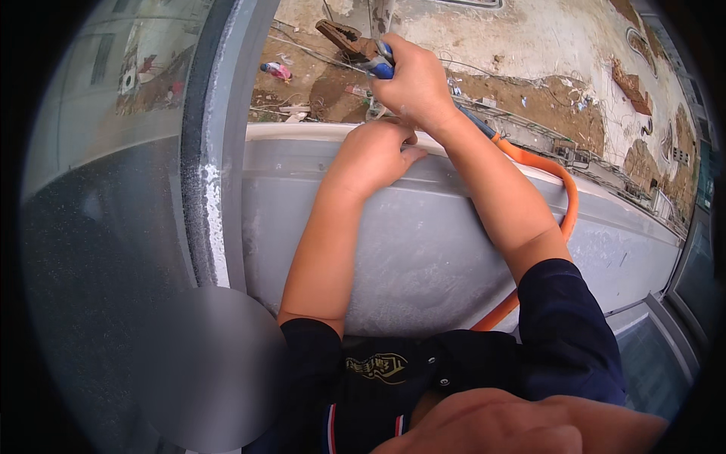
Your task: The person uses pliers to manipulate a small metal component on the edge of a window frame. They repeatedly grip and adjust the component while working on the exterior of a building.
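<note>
My right hand (414,82) is closed around the blue handles of a pair of pliers (352,44). Their rusty brown jaws point to the upper left, beyond the sill, and look slightly parted. Just below it, my left hand (372,155) rests at the outer edge of the grey sill (423,250). Its fingers curl in and its thumb lies bent beside them; the right wrist partly covers them, so what they grip is hidden. Past my right forearm runs a thick orange cord (569,198), joined to a blue-grey length near the right wrist.
A window frame (219,151) with a glass pane rises on the left. Over the sill's outer edge, far below, lies muddy ground (325,83) with scattered debris and a pink object (280,71). A metal framework (529,132) runs beyond the sill. Another window (654,352) stands at lower right.
</note>
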Action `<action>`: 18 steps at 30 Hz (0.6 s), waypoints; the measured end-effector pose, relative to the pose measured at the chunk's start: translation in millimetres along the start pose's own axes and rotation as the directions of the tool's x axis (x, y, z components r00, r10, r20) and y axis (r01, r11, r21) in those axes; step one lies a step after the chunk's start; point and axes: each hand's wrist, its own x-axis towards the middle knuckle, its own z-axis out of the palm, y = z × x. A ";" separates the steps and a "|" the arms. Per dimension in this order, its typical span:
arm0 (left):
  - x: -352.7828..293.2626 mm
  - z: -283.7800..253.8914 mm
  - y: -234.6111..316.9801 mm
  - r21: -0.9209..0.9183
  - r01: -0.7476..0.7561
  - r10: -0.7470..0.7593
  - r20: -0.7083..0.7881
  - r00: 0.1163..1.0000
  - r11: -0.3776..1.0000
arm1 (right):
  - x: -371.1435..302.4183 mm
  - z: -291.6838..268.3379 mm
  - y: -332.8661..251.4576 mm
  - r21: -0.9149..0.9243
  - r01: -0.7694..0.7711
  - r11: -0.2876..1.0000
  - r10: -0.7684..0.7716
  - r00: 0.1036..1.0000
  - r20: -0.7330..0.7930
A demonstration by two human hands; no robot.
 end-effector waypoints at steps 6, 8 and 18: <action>0.2 6.5 -2.6 0.016 -0.026 0.027 -0.054 0.998 1.000 | 0.8 2.4 4.7 -0.020 0.009 1.000 -0.009 1.000 -0.004; 1.0 7.3 -3.4 0.018 -0.025 0.026 -0.045 0.999 1.000 | 0.4 1.7 4.5 -0.013 0.006 1.000 -0.006 1.000 -0.004; 1.4 4.6 -1.4 0.008 -0.016 0.017 -0.015 1.000 1.000 | 2.5 2.0 5.8 -0.028 0.005 1.000 -0.005 1.000 0.004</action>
